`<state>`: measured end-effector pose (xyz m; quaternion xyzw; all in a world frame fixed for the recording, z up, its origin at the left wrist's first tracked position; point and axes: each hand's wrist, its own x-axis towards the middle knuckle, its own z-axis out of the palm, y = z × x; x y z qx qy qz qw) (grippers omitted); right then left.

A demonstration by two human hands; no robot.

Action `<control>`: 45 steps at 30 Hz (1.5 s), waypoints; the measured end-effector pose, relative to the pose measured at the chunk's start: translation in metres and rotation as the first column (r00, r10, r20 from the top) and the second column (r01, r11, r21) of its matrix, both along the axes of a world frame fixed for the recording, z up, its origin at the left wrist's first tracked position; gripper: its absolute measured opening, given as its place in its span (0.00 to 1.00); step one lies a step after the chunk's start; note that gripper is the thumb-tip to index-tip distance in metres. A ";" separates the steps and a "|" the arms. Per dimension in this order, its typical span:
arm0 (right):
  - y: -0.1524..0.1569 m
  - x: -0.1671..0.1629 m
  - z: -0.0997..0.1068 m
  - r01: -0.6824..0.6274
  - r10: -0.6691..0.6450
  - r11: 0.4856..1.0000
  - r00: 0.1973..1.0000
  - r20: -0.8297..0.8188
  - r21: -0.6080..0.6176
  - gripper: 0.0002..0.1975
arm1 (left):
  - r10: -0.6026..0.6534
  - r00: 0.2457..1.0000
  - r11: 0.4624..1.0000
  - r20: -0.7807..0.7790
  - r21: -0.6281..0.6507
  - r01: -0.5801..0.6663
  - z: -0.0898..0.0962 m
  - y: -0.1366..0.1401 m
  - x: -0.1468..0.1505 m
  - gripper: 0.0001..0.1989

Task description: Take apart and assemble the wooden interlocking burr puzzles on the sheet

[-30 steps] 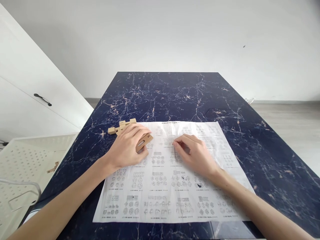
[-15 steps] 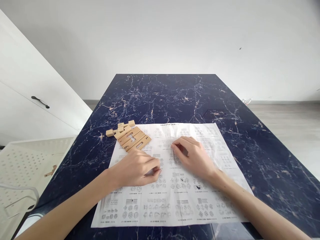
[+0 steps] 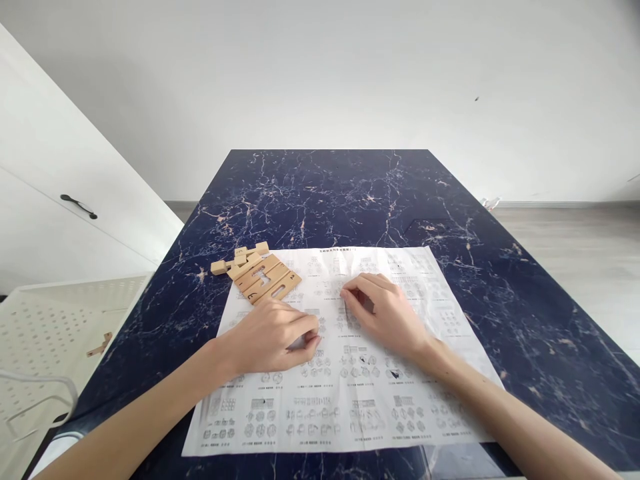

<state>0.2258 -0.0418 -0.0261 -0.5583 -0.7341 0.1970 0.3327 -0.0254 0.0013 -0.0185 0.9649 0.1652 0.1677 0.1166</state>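
Note:
A large white printed sheet (image 3: pixel 340 380) with rows of small line drawings lies on the dark blue marbled table. My left hand (image 3: pixel 277 337) rests on its left part, fingers curled and the thumb tip against the index finger; nothing shows between them. On the right, my right hand (image 3: pixel 385 310) lies on the sheet in the same way, thumb and index tips together, with nothing visible in the grip. Flat wooden puzzle pieces (image 3: pixel 270 277) with cut-outs and printed numbers sit just beyond my left hand. Behind these are several small wooden blocks (image 3: pixel 241 255), partly overlapping.
The blue table (image 3: pixel 320 193) reaches toward a white wall. At lower left stands a cream perforated basket (image 3: pixel 30 320) with a small wooden piece (image 3: pixel 101 344) in it. A white cabinet with a black handle (image 3: pixel 79 206) is on the left.
The whole view has shifted very slightly. Both hands, the sheet and the wooden pieces keep their places.

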 end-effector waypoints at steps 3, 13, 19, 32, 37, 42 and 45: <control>0.000 0.000 0.000 -0.001 0.001 1.000 1.000 0.003 -0.003 0.10 | -0.004 1.000 1.000 0.015 -0.008 0.004 0.000 0.001 0.000 0.11; 0.001 0.000 0.000 -0.004 0.004 1.000 1.000 -0.004 0.002 0.11 | 0.001 1.000 0.999 0.017 -0.032 0.000 0.000 0.000 0.001 0.10; 0.001 0.000 0.001 -0.009 0.009 1.000 1.000 -0.014 -0.015 0.10 | 0.006 1.000 0.999 0.011 -0.033 -0.006 0.001 0.000 0.001 0.10; 0.001 0.000 0.000 -0.012 0.012 1.000 1.000 -0.004 -0.004 0.10 | 0.007 1.000 0.999 0.000 -0.032 -0.007 -0.001 -0.001 0.000 0.10; 0.001 0.000 -0.001 -0.012 0.012 1.000 1.000 -0.013 -0.001 0.10 | 0.029 0.997 0.999 0.074 0.036 -0.032 0.002 0.002 0.000 0.11; 0.000 0.001 -0.001 -0.017 0.016 1.000 1.000 -0.016 -0.010 0.10 | 0.236 0.910 0.925 0.340 0.208 -0.318 0.010 0.026 -0.010 0.10; 0.000 0.001 -0.001 -0.021 0.021 1.000 1.000 -0.019 -0.007 0.10 | 0.477 0.814 0.772 0.331 0.285 -0.568 0.011 0.047 -0.024 0.05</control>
